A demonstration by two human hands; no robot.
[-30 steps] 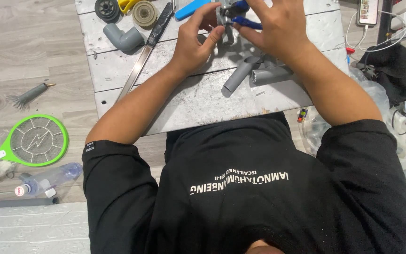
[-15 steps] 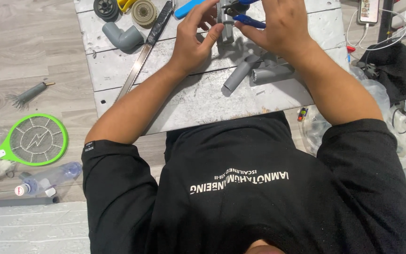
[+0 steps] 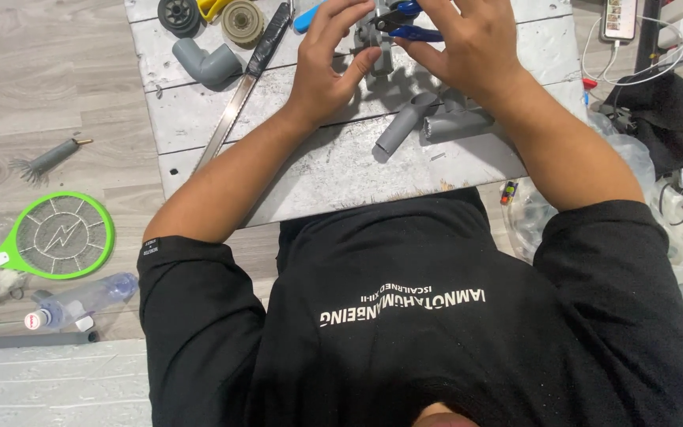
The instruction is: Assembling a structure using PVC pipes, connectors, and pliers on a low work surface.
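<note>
Head view, looking down over my black shirt at the whitewashed wooden worktop (image 3: pixel 199 126). At the far edge of the worktop, near its middle, I hold a small grey pipe fitting (image 3: pixel 373 35) between both hands: my left hand (image 3: pixel 330 67) closes on it from the left, thumb pressed against its near side and fingers curled over the top, while my right hand (image 3: pixel 476 55) meets it from the right with fingers spread. The blue-handled pliers (image 3: pixel 409 22) lie under my right fingers, touching the fitting; I cannot tell whether the right hand actually grips them or merely rests on them. Just nearer to me than the hands, right of the worktop's centre, lie two short grey pipe pieces (image 3: pixel 428 126), touching each other, one angled toward the near edge. Toward the far left corner sit a grey elbow joint (image 3: pixel 203 65), a dark wheel-like disc (image 3: pixel 178 13) and a tan round disc (image 3: pixel 243 22); a long saw blade with a black-wrapped handle (image 3: pixel 239 87) runs diagonally from the far edge toward the left edge. On the floor to the left of the worktop lie a green racket-shaped swatter (image 3: pixel 53 237), a clear plastic bottle (image 3: pixel 81 300) and a small brush (image 3: pixel 45 160). On the floor to the right lie a black bag (image 3: pixel 662 119) and white cables (image 3: pixel 658 55)
</note>
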